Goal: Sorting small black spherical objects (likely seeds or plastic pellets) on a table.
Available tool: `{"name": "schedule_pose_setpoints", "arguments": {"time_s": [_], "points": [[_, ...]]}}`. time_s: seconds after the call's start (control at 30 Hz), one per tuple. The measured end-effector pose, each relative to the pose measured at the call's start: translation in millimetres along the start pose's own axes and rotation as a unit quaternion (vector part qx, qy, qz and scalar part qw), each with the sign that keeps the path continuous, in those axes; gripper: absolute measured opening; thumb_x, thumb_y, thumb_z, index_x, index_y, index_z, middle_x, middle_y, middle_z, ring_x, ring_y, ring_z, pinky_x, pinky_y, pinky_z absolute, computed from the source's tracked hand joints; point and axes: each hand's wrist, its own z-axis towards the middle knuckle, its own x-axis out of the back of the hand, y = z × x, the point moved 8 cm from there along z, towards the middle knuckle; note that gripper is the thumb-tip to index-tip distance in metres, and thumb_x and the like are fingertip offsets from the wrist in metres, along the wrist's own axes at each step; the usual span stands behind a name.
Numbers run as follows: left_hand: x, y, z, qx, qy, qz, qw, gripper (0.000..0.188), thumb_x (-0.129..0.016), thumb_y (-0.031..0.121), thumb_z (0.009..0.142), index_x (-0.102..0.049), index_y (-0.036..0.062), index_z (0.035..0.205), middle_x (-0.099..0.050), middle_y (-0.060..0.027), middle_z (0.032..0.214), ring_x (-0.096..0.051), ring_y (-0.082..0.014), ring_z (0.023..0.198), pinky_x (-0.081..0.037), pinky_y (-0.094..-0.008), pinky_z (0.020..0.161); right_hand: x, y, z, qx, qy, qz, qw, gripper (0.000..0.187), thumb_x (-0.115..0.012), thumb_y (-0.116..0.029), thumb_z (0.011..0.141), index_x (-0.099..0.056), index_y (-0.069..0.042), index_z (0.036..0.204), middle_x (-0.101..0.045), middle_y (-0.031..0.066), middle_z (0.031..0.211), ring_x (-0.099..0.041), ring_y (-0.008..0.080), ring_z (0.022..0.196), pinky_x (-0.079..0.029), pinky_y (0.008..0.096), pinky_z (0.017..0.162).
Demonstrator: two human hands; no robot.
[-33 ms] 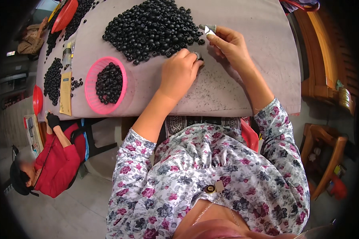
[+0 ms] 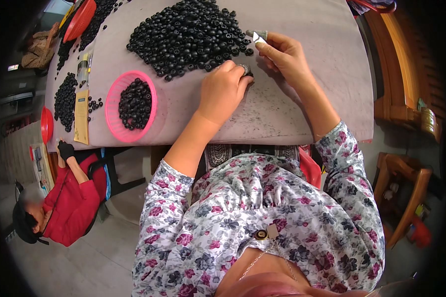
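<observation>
My left hand (image 2: 224, 91) is closed in a pinch at the table's middle, with a small black ring-shaped piece (image 2: 250, 74) partly showing at its fingertips. To its right my right hand (image 2: 286, 55) is closed around a small, shiny, flat blade (image 2: 258, 38), held between thumb and index finger. Grey coverings wrap a finger on each hand. Just beyond my left hand lies a large heap of black ring-shaped pieces (image 2: 183, 37), some with visible centre holes. A pink plastic basket (image 2: 152, 109) to the left holds more of them.
Black specks dot the grey tablecloth (image 2: 302, 121) near me. Further left are smaller black heaps (image 2: 64, 99), a tan packet (image 2: 81, 116) and a red tray (image 2: 80, 21). A person in red (image 2: 74, 210) sits at the left corner; wooden furniture (image 2: 404, 198) stands at right.
</observation>
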Motion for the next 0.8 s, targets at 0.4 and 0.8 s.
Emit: {"name": "schedule_pose_setpoints", "arguments": {"time_s": [0.4, 0.8], "points": [[1, 12, 1, -0.028, -0.009, -0.005, 1.000, 0.021, -0.074, 0.015, 0.079, -0.063, 0.0019, 0.091, -0.059, -0.0119, 0.090, -0.062, -0.0335, 0.077, -0.049, -0.0427, 0.064, -6, 0, 3, 0.018, -0.019, -0.018, 0.999, 0.017, -0.068, -0.014, 0.092, -0.066, 0.002, 0.095, -0.055, -0.0022, 0.072, -0.045, 0.0037, 0.057, -0.036, 0.0212, 0.049], [-13, -1, 11, -0.011, -0.071, 0.000, 0.997, 0.010, -0.071, 0.011, 0.081, -0.064, 0.0050, 0.086, -0.061, -0.0084, 0.082, -0.064, -0.0267, 0.071, -0.052, -0.0376, 0.062, -8, 2, 4, 0.004, -0.031, -0.008, 0.999, 0.016, -0.069, -0.013, 0.091, -0.066, 0.002, 0.096, -0.054, -0.0028, 0.070, -0.045, 0.0034, 0.058, -0.035, 0.0201, 0.049]]}}
